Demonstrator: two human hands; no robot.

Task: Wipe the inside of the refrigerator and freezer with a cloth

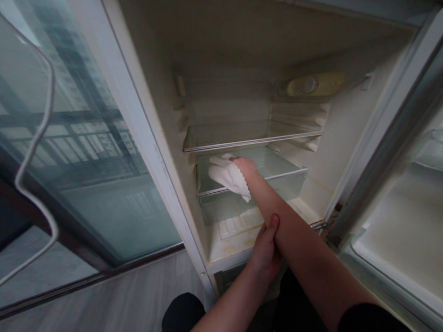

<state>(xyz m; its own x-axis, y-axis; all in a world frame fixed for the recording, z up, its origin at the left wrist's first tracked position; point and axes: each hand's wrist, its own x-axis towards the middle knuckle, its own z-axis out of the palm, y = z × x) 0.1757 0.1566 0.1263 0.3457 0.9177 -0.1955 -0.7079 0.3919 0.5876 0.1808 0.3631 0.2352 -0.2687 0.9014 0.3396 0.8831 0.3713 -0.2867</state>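
Observation:
A white cloth (228, 176) with a scalloped edge is bunched in my right hand (246, 167), which reaches into an open fridge (146, 108). The hand and cloth are over the lower glass shelf (277, 162), below the upper glass shelf (234, 133). Most of my right fingers are hidden behind the cloth. My left hand (267, 249) is wrapped around my right forearm, thumb on top. Yellowish stains mark the fridge floor (231, 244).
The fridge door (406, 223) stands open on the right, with door bins. A yellowed lamp housing (315, 84) sits high on the inner wall. At left a white cable (32, 150) hangs before a glass sliding door (133, 214). Grey wood-look flooring (141, 310) lies below.

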